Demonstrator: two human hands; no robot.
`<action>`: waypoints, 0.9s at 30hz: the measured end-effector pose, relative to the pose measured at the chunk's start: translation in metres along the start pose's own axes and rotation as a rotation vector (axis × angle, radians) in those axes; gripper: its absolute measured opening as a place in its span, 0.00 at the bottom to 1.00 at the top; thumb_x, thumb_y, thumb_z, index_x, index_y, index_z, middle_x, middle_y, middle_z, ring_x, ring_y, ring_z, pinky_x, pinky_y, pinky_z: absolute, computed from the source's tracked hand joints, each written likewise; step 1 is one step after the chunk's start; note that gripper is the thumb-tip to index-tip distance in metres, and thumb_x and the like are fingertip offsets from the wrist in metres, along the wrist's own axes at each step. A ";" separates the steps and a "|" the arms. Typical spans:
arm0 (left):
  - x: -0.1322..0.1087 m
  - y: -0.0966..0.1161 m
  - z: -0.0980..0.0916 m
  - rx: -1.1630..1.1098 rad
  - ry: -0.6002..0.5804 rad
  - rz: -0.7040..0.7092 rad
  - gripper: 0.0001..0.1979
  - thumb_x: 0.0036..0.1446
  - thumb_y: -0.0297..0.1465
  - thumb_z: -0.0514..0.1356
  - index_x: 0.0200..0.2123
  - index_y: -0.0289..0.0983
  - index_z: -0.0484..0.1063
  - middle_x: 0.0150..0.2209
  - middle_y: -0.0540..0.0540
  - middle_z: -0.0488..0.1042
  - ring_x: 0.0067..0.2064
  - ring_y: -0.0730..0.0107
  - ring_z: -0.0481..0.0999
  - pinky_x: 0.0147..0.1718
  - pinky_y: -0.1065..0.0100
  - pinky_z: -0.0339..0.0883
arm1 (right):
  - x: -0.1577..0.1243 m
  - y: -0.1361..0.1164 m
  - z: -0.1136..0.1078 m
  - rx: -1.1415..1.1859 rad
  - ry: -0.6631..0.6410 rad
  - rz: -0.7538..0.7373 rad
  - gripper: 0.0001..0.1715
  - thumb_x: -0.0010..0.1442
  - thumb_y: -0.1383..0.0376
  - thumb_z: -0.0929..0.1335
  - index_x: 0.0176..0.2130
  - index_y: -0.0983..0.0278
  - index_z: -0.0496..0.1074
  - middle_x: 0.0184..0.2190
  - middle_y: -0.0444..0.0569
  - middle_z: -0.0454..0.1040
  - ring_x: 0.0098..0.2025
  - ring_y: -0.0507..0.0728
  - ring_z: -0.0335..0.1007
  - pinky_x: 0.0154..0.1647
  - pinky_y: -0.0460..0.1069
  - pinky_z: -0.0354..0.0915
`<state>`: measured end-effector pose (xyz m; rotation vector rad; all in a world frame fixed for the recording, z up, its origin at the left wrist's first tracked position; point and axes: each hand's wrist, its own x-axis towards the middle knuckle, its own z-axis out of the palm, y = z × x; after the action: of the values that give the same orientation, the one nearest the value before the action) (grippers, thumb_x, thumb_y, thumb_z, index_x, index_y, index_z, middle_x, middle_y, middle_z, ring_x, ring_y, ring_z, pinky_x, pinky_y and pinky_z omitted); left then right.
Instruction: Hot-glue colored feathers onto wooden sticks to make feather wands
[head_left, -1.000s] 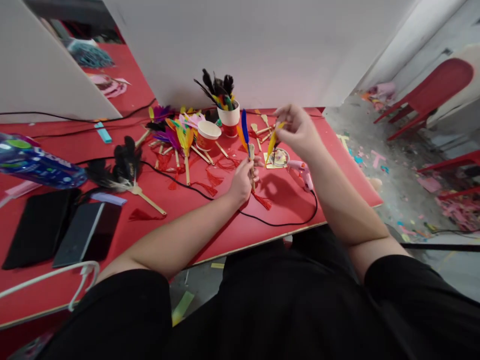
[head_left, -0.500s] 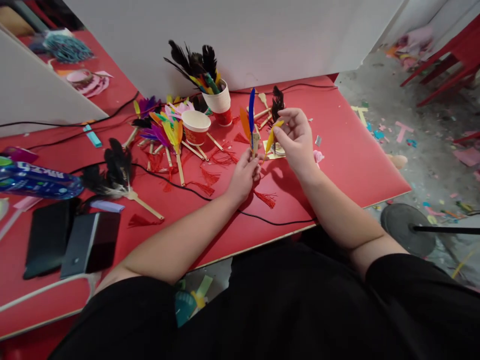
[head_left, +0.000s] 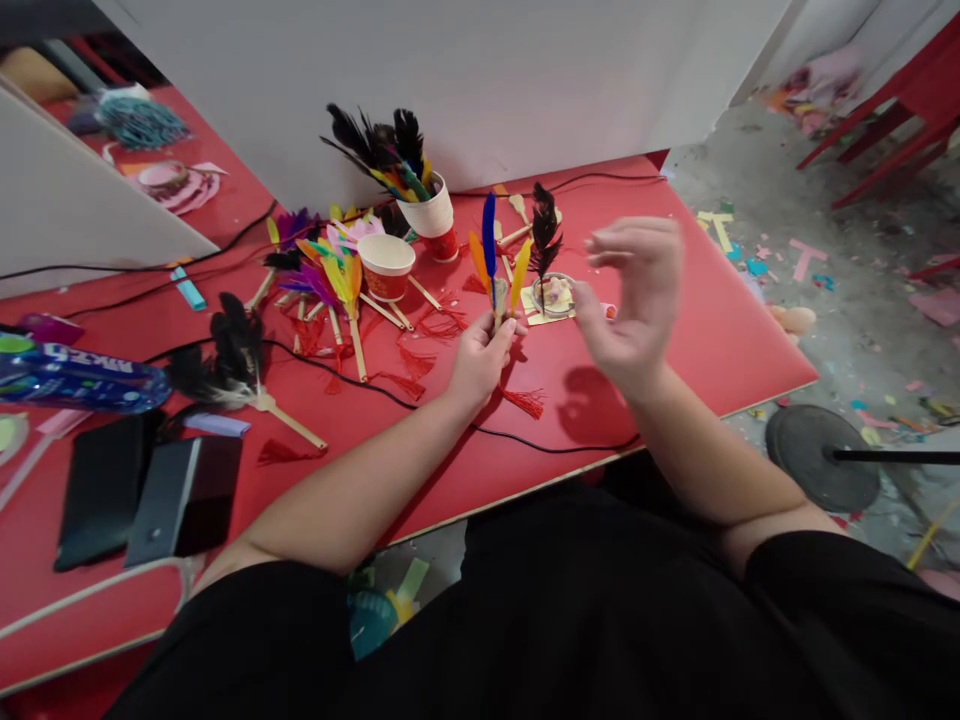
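My left hand [head_left: 480, 362] is closed around a small feather fan, its fingers hiding most of the handle. An orange feather [head_left: 478, 260], a tall blue feather [head_left: 490, 238] and a yellow feather [head_left: 520, 274] stand up from the fan. A red tassel [head_left: 523, 402] hangs below that hand. To the right, my right hand [head_left: 637, 300] is raised with fingers curved and apart, blurred and holding nothing. Between the hands is a small round dish [head_left: 553, 292] with pale contents, on a yellowish card. A dark feather [head_left: 545, 235] stands upright at the dish.
A cup of black feathers [head_left: 431, 212] stands by the wall, beside an open paper cup [head_left: 386, 265]. Colourful feather fans [head_left: 345, 280] lie left of them. A black-feathered fan [head_left: 289, 420], a bottle [head_left: 82, 375] and dark flat devices [head_left: 184, 495] occupy the left. A black cable [head_left: 525, 437] crosses the table.
My right hand has let go of the yellow feather and moved right, its fingers opening. That feather now stands in the fan in my left hand.
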<state>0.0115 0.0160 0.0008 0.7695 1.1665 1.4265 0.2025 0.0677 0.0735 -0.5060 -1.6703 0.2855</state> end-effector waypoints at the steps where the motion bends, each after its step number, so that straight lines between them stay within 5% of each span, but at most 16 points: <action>1: 0.000 0.000 0.000 0.002 0.011 -0.005 0.04 0.72 0.27 0.72 0.40 0.36 0.85 0.37 0.48 0.83 0.24 0.83 0.58 0.21 0.76 0.53 | 0.001 -0.005 -0.018 -0.073 0.045 -0.063 0.18 0.76 0.56 0.75 0.62 0.47 0.76 0.52 0.51 0.73 0.54 0.66 0.78 0.52 0.65 0.80; 5: -0.002 0.002 0.003 -0.005 0.035 -0.033 0.04 0.70 0.28 0.73 0.39 0.35 0.87 0.37 0.46 0.87 0.24 0.82 0.59 0.23 0.77 0.55 | -0.034 0.007 -0.088 -0.289 0.097 -0.017 0.22 0.73 0.43 0.75 0.56 0.50 0.72 0.47 0.51 0.67 0.48 0.67 0.73 0.47 0.65 0.76; 7: -0.003 0.003 0.004 -0.013 0.035 -0.044 0.04 0.69 0.29 0.74 0.38 0.35 0.87 0.37 0.45 0.88 0.25 0.81 0.60 0.23 0.77 0.56 | -0.063 0.019 -0.110 -0.357 -0.039 0.230 0.35 0.69 0.33 0.73 0.58 0.52 0.68 0.48 0.51 0.68 0.45 0.65 0.74 0.47 0.65 0.77; 10: -0.003 0.002 0.005 -0.019 0.018 -0.036 0.05 0.67 0.30 0.76 0.38 0.35 0.88 0.39 0.44 0.89 0.26 0.81 0.60 0.23 0.77 0.57 | -0.092 0.029 -0.120 -0.337 -0.303 0.609 0.48 0.56 0.34 0.81 0.60 0.55 0.68 0.45 0.50 0.74 0.42 0.65 0.76 0.45 0.63 0.76; 14: -0.001 0.001 0.004 -0.014 0.044 0.001 0.06 0.70 0.29 0.75 0.37 0.35 0.88 0.39 0.45 0.89 0.25 0.82 0.59 0.23 0.77 0.55 | -0.079 0.042 -0.111 -0.354 -0.576 0.801 0.21 0.58 0.49 0.78 0.41 0.59 0.74 0.31 0.46 0.73 0.33 0.60 0.69 0.36 0.56 0.61; 17: 0.000 0.004 0.005 -0.027 0.105 -0.030 0.08 0.74 0.28 0.72 0.38 0.35 0.88 0.38 0.45 0.88 0.25 0.82 0.60 0.23 0.78 0.55 | -0.052 0.064 -0.102 -0.173 -0.364 0.758 0.12 0.53 0.56 0.74 0.36 0.57 0.73 0.26 0.42 0.65 0.28 0.56 0.58 0.32 0.54 0.54; 21: 0.000 0.011 0.008 -0.045 0.129 -0.066 0.09 0.75 0.26 0.71 0.37 0.35 0.86 0.39 0.46 0.88 0.25 0.83 0.62 0.22 0.79 0.53 | -0.026 0.087 -0.067 0.299 -0.137 0.589 0.19 0.55 0.51 0.78 0.41 0.54 0.73 0.28 0.41 0.63 0.26 0.55 0.57 0.29 0.55 0.59; 24: 0.001 0.013 0.009 -0.048 0.136 -0.072 0.09 0.75 0.26 0.71 0.37 0.35 0.85 0.40 0.47 0.88 0.25 0.83 0.62 0.22 0.78 0.55 | -0.025 0.083 -0.023 0.478 -0.194 0.546 0.29 0.60 0.39 0.80 0.50 0.52 0.76 0.30 0.42 0.65 0.29 0.58 0.64 0.30 0.56 0.67; 27: 0.002 0.013 0.008 -0.061 0.142 -0.094 0.05 0.75 0.28 0.72 0.41 0.35 0.85 0.38 0.48 0.87 0.23 0.82 0.58 0.21 0.76 0.52 | -0.034 0.069 0.010 0.492 -0.318 0.603 0.38 0.62 0.26 0.79 0.47 0.52 0.75 0.28 0.41 0.64 0.27 0.57 0.62 0.28 0.56 0.67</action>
<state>0.0144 0.0205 0.0152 0.5710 1.2457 1.4494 0.2078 0.1122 0.0099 -0.5974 -1.6332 1.2379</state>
